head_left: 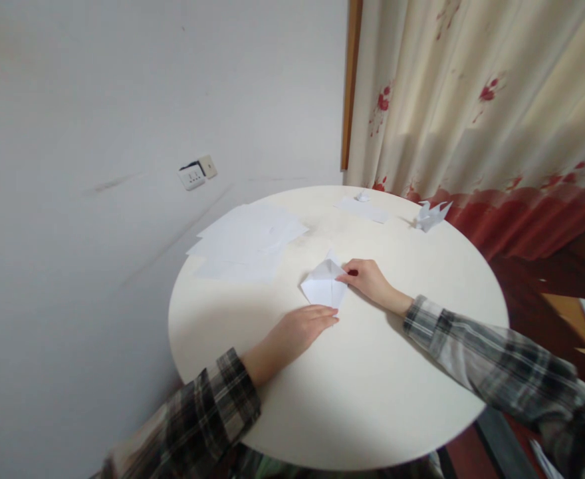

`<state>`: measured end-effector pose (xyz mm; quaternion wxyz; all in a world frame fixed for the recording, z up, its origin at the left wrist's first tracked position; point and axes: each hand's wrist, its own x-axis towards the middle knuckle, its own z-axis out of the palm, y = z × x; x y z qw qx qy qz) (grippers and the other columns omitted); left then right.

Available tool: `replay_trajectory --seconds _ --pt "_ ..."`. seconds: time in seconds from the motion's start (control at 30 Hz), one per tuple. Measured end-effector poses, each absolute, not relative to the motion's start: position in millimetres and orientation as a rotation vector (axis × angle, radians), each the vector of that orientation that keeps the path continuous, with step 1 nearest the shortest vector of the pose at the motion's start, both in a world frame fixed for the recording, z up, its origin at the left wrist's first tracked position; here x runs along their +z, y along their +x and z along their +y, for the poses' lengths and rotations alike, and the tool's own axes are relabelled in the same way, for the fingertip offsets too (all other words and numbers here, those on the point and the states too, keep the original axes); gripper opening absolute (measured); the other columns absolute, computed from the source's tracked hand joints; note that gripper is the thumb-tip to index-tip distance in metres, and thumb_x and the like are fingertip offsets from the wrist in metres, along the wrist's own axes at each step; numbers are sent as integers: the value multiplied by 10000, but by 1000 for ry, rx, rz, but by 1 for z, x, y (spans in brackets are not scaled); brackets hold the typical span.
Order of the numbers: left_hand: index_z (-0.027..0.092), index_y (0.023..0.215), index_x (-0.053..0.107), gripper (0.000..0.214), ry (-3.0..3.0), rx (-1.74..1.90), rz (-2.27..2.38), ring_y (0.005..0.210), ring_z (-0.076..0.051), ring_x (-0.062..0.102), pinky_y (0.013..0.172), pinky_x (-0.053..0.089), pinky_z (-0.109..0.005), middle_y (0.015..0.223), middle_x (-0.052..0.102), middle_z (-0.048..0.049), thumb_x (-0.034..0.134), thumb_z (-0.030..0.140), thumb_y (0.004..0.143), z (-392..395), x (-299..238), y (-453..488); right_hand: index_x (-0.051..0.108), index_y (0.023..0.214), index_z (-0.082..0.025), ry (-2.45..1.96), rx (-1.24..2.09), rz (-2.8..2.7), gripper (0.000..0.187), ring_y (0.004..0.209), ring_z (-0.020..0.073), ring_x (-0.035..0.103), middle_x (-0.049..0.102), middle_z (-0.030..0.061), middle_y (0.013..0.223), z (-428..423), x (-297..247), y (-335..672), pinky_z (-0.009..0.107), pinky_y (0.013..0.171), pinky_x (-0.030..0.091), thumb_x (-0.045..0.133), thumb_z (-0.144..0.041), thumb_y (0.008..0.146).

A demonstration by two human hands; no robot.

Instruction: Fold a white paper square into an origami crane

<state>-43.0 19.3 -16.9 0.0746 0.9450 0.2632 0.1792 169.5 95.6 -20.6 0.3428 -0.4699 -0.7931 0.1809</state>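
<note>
A piece of white paper (317,290), folded into a kite-like shape with creases down its middle, lies on the round white table (397,386). At its right corner, my right hand (367,278) pinches the edge between thumb and fingers. My left hand (302,330) rests at the near tip with its fingers stretched out flat and close together, touching the paper there. The very tip is partly hidden under those fingers.
Several loose white sheets (247,233) overlap at the table's back left. A folded paper crane (429,216) stands near the right rim. Farther back, a small folded paper piece (362,196) sits by a flat paper strip (365,209). A wall (98,266) borders the left side.
</note>
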Motion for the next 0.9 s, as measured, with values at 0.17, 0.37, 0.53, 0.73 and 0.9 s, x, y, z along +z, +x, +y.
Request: replay_trajectory --seconds 0.17,0.37,0.53,0.73,0.9 --pt "148 1075 601 313 2882 534 816 1115 -152 536 969 442 -315 1157 613 -70 324 193 937 17 -16 -44 668 681 -148 -1219 471 -2054 118 607 124 558 659 31 691 95 -20 169 221 599 379 659 -248 743" --pt "147 1088 596 317 2854 551 822 1116 -144 540 961 453 -311 1155 615 -72 321 196 939 18 -20 -46 663 666 -149 -1216 461 -2058 128 592 117 543 649 26 671 95 -20 169 217 591 371 656 -252 744" --pt "142 1077 606 311 2827 547 816 1117 -147 541 963 453 -310 1154 616 -75 334 194 935 19 -21 -47 658 660 -146 -1198 443 -2062 143 582 113 529 641 25 663 95 -20 169 215 585 366 651 -259 748" --pt "137 1083 602 296 2837 530 806 1113 -154 545 964 451 -317 1149 618 -77 355 180 926 19 -19 -48 657 660 -148 -1210 433 -2072 145 584 113 527 641 25 664 95 -21 169 216 583 359 650 -260 751" --pt "115 1087 599 303 2842 554 771 1117 -160 542 966 451 -320 1153 614 -92 348 170 927 19 -20 -48 657 659 -145 -1220 437 -2062 141 585 114 525 636 23 657 96 -21 169 216 584 357 656 -256 746"
